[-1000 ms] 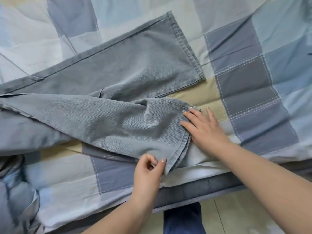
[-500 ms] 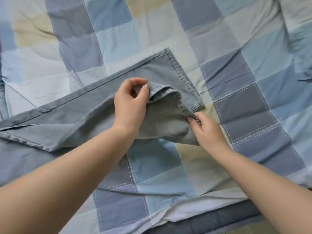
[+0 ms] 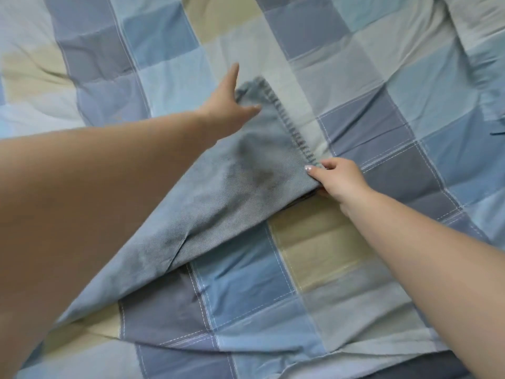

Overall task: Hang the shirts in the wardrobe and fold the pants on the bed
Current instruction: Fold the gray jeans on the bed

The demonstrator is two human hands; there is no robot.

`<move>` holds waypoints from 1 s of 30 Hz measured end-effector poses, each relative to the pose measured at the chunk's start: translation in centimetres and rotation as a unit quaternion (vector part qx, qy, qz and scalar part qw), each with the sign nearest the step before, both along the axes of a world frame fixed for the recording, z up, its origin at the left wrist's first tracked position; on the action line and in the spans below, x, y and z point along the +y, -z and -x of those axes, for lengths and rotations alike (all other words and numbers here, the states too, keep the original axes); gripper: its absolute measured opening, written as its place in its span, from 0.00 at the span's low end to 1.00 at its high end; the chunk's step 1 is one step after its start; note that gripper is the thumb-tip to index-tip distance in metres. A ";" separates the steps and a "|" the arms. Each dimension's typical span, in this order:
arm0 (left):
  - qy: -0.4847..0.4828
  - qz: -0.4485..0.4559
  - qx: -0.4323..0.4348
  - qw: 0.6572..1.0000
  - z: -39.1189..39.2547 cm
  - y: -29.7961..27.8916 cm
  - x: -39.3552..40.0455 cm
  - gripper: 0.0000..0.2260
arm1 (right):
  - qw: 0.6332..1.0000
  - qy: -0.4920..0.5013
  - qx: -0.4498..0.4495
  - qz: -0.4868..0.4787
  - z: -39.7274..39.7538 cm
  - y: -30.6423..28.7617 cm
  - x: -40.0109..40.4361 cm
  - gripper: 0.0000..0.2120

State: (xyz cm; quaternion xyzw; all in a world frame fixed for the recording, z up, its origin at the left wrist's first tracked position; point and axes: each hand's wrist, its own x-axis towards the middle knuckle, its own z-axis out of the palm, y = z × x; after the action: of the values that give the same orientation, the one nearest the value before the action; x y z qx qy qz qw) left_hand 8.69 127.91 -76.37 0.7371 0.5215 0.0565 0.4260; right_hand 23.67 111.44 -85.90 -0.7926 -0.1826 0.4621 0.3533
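Grey-blue denim pants (image 3: 246, 187) lie across the checked bed cover (image 3: 314, 255), one leg laid over the other and its stitched hem running from the upper middle down to the right. My left hand (image 3: 226, 105) reaches far over the bed and holds the hem's far corner between its thumb and outstretched fingers. Curled fingers of my right hand (image 3: 338, 181) pinch the hem's near corner, low against the cover. My left forearm hides the rest of the pants at the left.
The blue, grey and beige patchwork cover is creased toward the upper right corner. A dark mattress edge (image 3: 426, 370) shows at the bottom right. No shirts or wardrobe are in view.
Both hands carried the near pant leg away from me and onto the other leg. My left hand stretched farther forward and its fingers straightened. The view tilted up the bed.
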 end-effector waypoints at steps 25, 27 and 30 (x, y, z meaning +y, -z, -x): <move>0.270 0.039 0.288 0.918 11.2 8.7 -10.2 0.46 | 0.995 0.010 0.094 0.043 0.6 -1.6 -2.2 0.07; 0.260 0.028 0.269 0.927 11.2 8.3 -10.4 0.45 | 0.997 0.056 0.044 0.023 1.0 -1.2 -2.6 0.22; 0.235 -0.057 0.246 0.939 13.0 7.6 -12.3 0.41 | 0.986 0.163 0.035 -0.007 4.5 -1.4 -3.6 0.28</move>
State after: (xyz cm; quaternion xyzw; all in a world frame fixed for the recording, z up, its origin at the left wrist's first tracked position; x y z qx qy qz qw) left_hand -4.34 115.66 -83.98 0.8524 0.4181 -0.1990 0.2430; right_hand 19.21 107.84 -84.55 -0.7926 -0.0422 0.4243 0.4359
